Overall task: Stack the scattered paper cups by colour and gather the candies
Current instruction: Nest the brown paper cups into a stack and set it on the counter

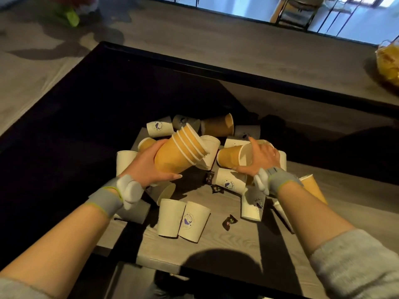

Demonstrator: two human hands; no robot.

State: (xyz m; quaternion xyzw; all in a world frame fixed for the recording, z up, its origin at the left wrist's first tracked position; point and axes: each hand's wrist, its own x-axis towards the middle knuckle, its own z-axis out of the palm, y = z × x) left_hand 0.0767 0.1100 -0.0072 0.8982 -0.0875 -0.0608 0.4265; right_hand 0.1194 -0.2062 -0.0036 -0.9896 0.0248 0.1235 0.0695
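Head view: down onto a grey wooden table strewn with paper cups and small dark candies.
Left hand: closed round a nested stack of orange cups, held tilted above the pile, rims up and to the right.
Right hand: wrapped over a single orange cup, lying on its side with the mouth toward the stack; lifted clear or resting on the pile, cannot tell.
Gap: stack and single cup near each other, not touching.
Done so far: several orange cups already nested in the left-hand stack.
Orange left: one loose orange cup at the far side, one under the right wrist, another behind the left hand.
White cups: none stacked; two white cups lying side by side at the near edge, another at the far side, more under and around the hands.
Candies: not gathered; one candy loose near the front, one in the middle, another just beyond it.
Progress, as a judgement: early, partway through the orange sort, white stack and candies still to do.
Likely next: single cup slid into the top of the stack.
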